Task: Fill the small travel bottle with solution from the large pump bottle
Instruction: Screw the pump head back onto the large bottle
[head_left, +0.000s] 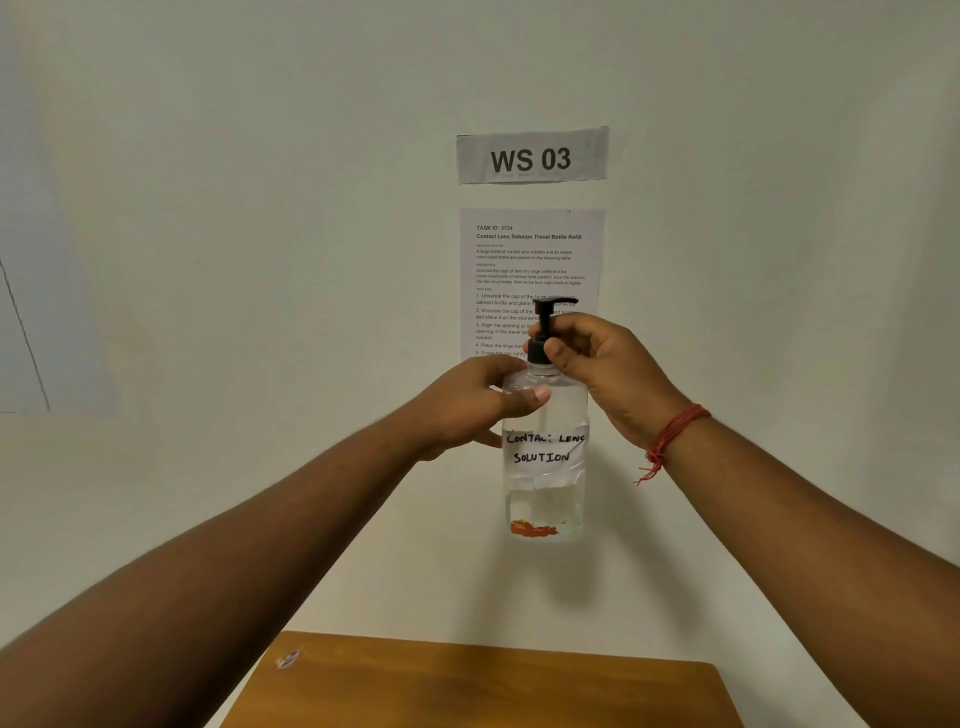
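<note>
While both hands hold the bottle (544, 457) up above the table (467, 686), the pump comes off.
Left hand (467, 405) wraps its shoulder; right hand (597, 364) pinches the collar (537, 356). Next, probably: twist the collar free. No travel bottle in view.

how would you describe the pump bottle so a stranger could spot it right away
Below the WS 03 sign, in front of the printed task sheet, both hands hold up a clear bottle. It alone has a black pump top and a handwritten "contact lens solution" label.

head-worn view, facing wall (208, 208), close
</note>
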